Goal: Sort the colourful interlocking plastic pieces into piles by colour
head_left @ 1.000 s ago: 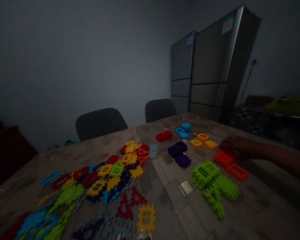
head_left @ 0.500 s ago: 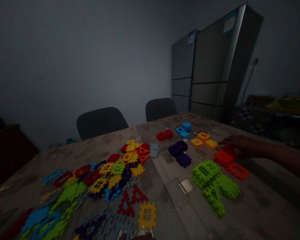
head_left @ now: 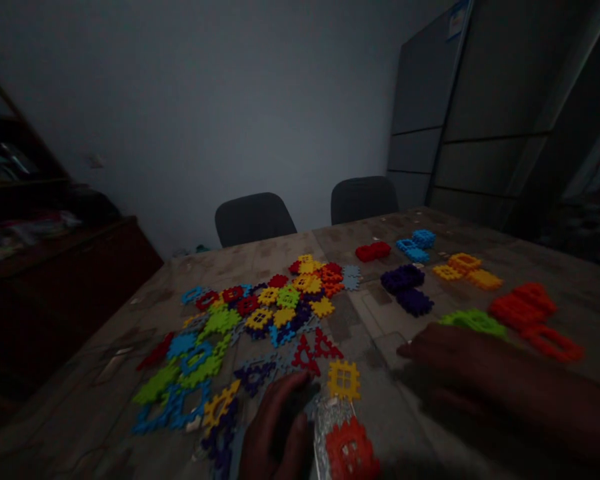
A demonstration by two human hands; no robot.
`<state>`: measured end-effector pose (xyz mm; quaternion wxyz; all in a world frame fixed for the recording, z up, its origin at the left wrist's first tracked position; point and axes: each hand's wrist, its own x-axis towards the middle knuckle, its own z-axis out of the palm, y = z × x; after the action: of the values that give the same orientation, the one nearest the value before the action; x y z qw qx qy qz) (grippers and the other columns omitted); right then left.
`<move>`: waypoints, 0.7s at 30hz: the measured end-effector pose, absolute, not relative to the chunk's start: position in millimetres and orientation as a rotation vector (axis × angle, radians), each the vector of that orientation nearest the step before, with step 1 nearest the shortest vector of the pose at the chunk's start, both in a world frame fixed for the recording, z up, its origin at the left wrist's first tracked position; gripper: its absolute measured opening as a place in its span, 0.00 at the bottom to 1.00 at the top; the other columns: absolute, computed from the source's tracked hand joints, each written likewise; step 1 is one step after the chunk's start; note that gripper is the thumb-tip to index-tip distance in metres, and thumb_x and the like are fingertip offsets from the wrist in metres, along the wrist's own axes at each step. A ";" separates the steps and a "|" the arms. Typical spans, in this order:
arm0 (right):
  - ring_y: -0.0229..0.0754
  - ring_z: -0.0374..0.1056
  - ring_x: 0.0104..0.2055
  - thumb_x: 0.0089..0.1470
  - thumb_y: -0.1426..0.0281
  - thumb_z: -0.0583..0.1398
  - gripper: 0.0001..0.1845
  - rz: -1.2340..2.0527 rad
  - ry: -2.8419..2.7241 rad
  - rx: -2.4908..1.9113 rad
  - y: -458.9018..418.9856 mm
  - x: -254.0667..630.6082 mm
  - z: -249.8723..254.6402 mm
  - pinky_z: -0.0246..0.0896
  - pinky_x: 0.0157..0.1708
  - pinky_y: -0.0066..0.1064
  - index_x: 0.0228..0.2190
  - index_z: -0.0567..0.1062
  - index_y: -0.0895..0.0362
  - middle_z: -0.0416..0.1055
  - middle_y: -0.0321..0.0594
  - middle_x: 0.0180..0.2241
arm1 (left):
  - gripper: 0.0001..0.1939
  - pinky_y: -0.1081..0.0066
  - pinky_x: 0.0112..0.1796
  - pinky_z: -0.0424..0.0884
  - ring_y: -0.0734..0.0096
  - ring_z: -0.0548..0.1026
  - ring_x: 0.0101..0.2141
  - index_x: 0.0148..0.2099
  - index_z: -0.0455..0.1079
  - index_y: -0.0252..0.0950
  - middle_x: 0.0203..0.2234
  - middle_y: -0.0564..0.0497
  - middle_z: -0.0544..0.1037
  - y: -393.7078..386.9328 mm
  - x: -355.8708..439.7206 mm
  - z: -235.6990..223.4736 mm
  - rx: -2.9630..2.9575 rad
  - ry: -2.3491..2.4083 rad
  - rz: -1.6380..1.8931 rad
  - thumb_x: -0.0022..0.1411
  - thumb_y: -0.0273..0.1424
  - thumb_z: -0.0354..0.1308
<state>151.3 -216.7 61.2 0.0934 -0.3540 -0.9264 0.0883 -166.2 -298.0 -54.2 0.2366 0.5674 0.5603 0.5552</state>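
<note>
My left hand [head_left: 275, 427] is low in the middle of the head view, its thumb and forefinger apart with a dark gap between them. To its right lies an orange-red window piece [head_left: 353, 450], and just beyond is a yellow window piece [head_left: 345, 381]. A purple toothed piece [head_left: 255, 377] lies to the upper left of that hand. My right hand [head_left: 447, 353] reaches leftward over the table with fingers stretched out and nothing seen in them. It partly covers the green pieces [head_left: 475, 321]. Orange-red pieces [head_left: 523, 307] sit beyond its wrist.
A mixed heap of toothed plastic pieces [head_left: 290, 297] spreads over the left of the patterned table [head_left: 380, 373]. Purple [head_left: 403, 279], yellow [head_left: 465, 262], blue [head_left: 423, 239] and red pieces [head_left: 373, 251] form separate groups on the right. Two dark chairs [head_left: 255, 220] stand behind.
The view has swung right-to-left, so the table appears shifted right. My right hand has left the orange-red pieces and moved nearer, over the green ones. My left hand has come into view.
</note>
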 end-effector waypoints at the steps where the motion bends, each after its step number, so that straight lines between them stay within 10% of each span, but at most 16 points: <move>1: 0.52 0.78 0.52 0.57 0.73 0.64 0.27 0.267 -2.810 -0.997 -226.0 128.9 53.9 0.75 0.48 0.42 0.58 0.77 0.47 0.81 0.44 0.54 | 0.22 0.63 0.55 0.78 0.55 0.82 0.54 0.54 0.82 0.47 0.51 0.46 0.85 -297.4 -163.0 -51.4 1.496 1.526 1.538 0.71 0.54 0.60; 11: 0.40 0.74 0.32 0.65 0.72 0.63 0.06 -0.110 -2.742 -0.538 -239.2 38.3 -26.6 0.62 0.34 0.35 0.44 0.72 0.57 0.79 0.34 0.35 | 0.20 0.60 0.57 0.75 0.52 0.81 0.53 0.51 0.83 0.45 0.50 0.46 0.85 -297.6 -166.4 -50.9 1.338 1.544 1.579 0.66 0.52 0.65; 21: 0.44 0.72 0.33 0.65 0.63 0.64 0.10 0.097 -2.962 -0.580 -237.6 38.0 -26.5 0.61 0.33 0.35 0.43 0.75 0.56 0.80 0.40 0.35 | 0.25 0.60 0.58 0.74 0.50 0.81 0.54 0.52 0.81 0.43 0.51 0.45 0.85 -286.6 -170.8 -63.7 1.140 1.545 1.582 0.62 0.53 0.67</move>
<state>38.0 -237.6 -26.5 0.0607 -0.1918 -0.9790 0.0319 -170.8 -286.6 -63.7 0.3211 0.4339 0.5881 0.6024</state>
